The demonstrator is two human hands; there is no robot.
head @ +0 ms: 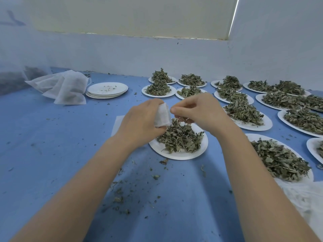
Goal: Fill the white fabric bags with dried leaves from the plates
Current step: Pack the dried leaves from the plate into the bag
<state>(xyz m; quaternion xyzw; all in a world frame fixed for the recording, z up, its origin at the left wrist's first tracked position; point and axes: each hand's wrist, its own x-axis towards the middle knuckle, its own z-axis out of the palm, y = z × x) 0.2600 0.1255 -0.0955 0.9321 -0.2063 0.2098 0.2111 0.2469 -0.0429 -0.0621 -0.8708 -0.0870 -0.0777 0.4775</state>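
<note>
Here the left hand (141, 123) grips a small white fabric bag (163, 116) directly above the nearest plate (176, 154) of dried leaves (181, 138); the right hand (199, 109) pinches at the bag's mouth beside it.

The single head view looked forward and down from close above the blue table (52, 154), facing the wall (157, 55) at twelve o'clock.
</note>
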